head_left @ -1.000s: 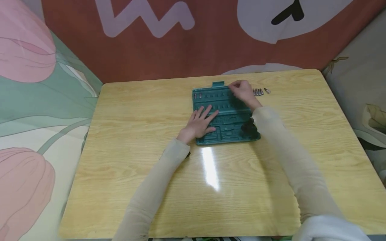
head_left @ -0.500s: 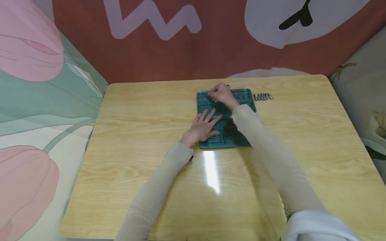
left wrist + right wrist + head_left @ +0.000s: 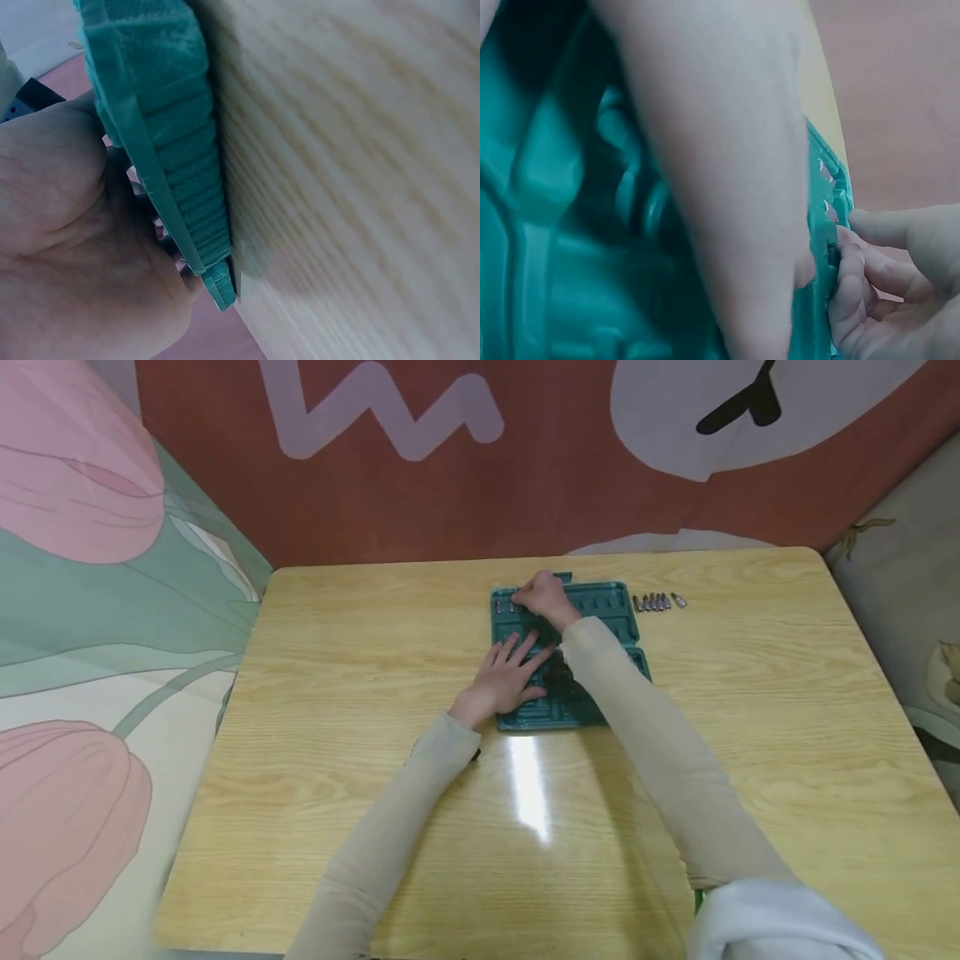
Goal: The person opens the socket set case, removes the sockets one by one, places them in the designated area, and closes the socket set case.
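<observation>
A teal plastic tool case (image 3: 611,602) lies unfolded on the table, with moulded slots in both halves. My left hand (image 3: 498,685) rests spread over its left side, fingers straight; in the left wrist view the palm (image 3: 75,232) is beside the case's ribbed edge (image 3: 172,150). At the far row's left end, my right hand (image 3: 546,597) pinches with thumb and fingertips, next to small metal bits (image 3: 498,607) seated in slots. The right wrist view shows those fingers (image 3: 847,285) at the case rim; the small metal bit between them is mostly hidden.
Several small metal bits (image 3: 651,602) stand in a row right of the case, with a tilted one (image 3: 678,600) at the row's end. The wooden table (image 3: 322,693) meets a printed red backdrop (image 3: 420,510) behind.
My right hand has moved left across the case, from its far right part to the left end of the far row. My left hand has stayed on the case; the head view has shifted slightly.
</observation>
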Demonstrator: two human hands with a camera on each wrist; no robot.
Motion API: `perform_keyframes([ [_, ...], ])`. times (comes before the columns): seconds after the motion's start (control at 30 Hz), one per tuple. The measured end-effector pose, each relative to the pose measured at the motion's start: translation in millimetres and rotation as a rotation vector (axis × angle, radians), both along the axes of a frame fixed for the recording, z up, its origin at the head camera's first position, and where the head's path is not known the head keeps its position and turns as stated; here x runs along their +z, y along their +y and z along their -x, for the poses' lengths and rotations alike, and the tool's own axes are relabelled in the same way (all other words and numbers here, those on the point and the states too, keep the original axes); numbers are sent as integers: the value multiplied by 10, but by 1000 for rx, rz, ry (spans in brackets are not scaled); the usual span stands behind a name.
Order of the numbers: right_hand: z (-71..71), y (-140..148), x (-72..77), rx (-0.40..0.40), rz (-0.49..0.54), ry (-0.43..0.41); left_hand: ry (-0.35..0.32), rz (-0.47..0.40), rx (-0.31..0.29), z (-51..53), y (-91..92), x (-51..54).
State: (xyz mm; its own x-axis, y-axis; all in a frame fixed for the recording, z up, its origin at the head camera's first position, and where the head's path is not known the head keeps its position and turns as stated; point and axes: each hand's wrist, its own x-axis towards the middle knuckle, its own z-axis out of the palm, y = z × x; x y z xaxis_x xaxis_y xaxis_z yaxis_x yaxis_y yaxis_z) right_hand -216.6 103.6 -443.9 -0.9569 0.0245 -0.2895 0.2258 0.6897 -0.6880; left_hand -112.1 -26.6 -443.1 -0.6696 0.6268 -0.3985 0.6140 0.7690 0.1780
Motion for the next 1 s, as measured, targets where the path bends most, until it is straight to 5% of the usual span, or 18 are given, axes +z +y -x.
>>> perform_keyframes([
  [0.43,-54,-13,52,-48,203,-100,-22,-24,10,18,-17,-98],
  [0.7,-49,-60,22,-28,194,-82,-9,-23,13,5,-41,-32],
  [1.0,-27,37,-13,-117,289,-85,-1,-39,-1,-1,-14,-18],
])
